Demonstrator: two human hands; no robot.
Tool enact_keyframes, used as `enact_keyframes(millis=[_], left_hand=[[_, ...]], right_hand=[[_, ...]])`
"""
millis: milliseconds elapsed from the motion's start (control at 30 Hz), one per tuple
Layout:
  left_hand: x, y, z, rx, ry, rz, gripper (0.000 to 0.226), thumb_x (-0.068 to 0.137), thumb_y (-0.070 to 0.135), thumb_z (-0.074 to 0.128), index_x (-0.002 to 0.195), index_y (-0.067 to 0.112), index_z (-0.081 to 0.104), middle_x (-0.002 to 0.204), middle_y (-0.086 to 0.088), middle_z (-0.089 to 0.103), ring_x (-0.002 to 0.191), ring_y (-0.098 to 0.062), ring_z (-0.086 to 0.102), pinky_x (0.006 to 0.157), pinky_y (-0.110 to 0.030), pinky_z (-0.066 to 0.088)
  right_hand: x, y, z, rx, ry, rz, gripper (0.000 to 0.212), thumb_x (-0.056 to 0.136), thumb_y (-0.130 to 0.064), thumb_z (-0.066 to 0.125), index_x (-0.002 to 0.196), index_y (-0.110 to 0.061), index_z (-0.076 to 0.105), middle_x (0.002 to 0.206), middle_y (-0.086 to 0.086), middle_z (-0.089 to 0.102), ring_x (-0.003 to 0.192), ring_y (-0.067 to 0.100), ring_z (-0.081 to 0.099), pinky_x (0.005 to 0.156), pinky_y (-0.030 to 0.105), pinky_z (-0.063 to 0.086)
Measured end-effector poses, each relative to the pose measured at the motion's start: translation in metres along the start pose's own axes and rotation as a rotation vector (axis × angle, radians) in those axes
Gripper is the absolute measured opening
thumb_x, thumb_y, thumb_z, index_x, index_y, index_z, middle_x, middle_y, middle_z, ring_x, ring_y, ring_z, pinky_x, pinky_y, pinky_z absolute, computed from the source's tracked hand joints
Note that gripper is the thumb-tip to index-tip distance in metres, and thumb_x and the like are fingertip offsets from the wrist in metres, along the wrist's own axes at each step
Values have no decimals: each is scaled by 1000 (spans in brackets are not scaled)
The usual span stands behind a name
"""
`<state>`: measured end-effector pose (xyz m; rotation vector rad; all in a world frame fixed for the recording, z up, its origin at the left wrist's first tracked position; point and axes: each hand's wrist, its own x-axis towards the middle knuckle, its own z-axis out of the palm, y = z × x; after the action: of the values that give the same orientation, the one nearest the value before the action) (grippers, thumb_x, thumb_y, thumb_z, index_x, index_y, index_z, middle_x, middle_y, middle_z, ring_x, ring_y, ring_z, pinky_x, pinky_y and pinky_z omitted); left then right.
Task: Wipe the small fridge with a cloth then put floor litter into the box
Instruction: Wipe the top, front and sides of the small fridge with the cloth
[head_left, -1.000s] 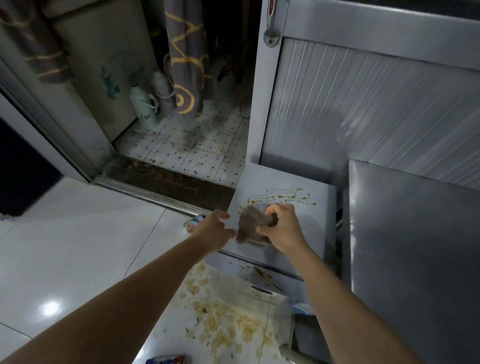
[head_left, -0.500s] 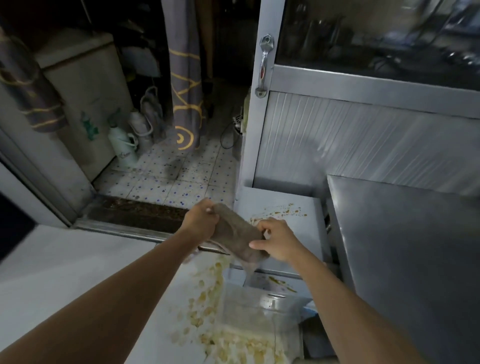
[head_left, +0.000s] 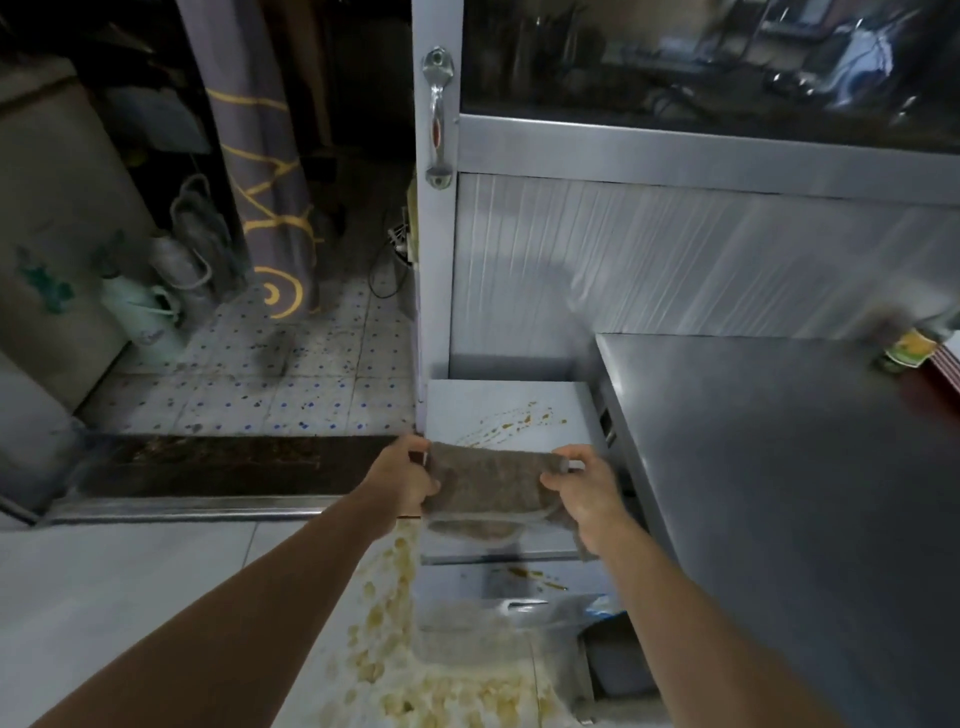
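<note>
While both hands pinch the cloth (head_left: 485, 480) by its upper corners, it hangs stretched between them: the left hand (head_left: 408, 475) has fingers and thumb closed on the left corner, the right hand (head_left: 584, 488) on the right, and each grip holds nothing else. The cloth is held just above the near edge of the fridge (head_left: 511, 415) top, whether touching it I cannot tell. Beyond it, toward the far right corner of that top, a trail of brown stains (head_left: 514, 423) is plain to see, and more brown streaks mark the fridge front below, so the wiping looks barely begun or only part done. Litter (head_left: 395, 649), pale yellowish scraps, lies thick across the floor (head_left: 130, 597) at the fridge's foot; none of that step looks started, and I cannot pick out the box with any certainty. To the right stands a steel worktop (head_left: 779, 467), behind it a ribbed metal cabinet (head_left: 675, 249). Left, a doorway opens onto dotted tiles (head_left: 291, 384) and a curtain (head_left: 260, 156).
</note>
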<state>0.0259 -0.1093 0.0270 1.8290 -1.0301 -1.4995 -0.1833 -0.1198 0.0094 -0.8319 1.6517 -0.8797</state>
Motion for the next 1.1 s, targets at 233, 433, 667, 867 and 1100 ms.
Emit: enact_keyframes(millis=[233, 433, 667, 867, 1100], left_hand=[[95, 18, 51, 257, 271, 36, 33, 83, 10, 64, 110, 20, 48, 101, -11, 59, 78, -22, 58, 72, -36, 57], [152, 24, 71, 361, 260, -7, 42, 83, 6, 59, 118, 20, 42, 111, -13, 60, 91, -29, 62, 77, -43, 57], [184, 16, 55, 599, 238, 57, 52, 86, 4, 52, 133, 22, 40, 128, -9, 53, 110, -27, 54, 91, -38, 50], [219, 5, 48, 748, 121, 151, 53, 89, 9, 48, 139, 22, 37, 138, -10, 49, 122, -29, 49, 102, -43, 41], [258, -4, 54, 877, 40, 351, 55, 89, 6, 44, 141, 24, 38, 150, 1, 35, 135, -22, 33, 108, -41, 32]], right_hand=[[112, -3, 2, -353, 41, -245, 31, 77, 11, 59, 89, -15, 47, 84, 3, 58, 75, 18, 58, 55, 17, 44], [174, -10, 13, -570, 12, -378, 30, 80, 8, 54, 104, -9, 52, 113, 12, 51, 91, 20, 52, 74, 20, 41], [187, 10, 43, -829, 123, -417, 39, 88, -23, 59, 125, -18, 49, 135, 9, 34, 123, 25, 35, 103, 35, 36], [201, 42, 101, -905, 71, -214, 52, 92, -55, 35, 138, -32, 38, 154, 17, 6, 142, 34, 1, 114, 52, 2], [235, 59, 84, -927, 272, -253, 66, 93, -40, 41, 149, -19, 14, 157, 13, -3, 145, 26, -7, 115, 48, -5]])
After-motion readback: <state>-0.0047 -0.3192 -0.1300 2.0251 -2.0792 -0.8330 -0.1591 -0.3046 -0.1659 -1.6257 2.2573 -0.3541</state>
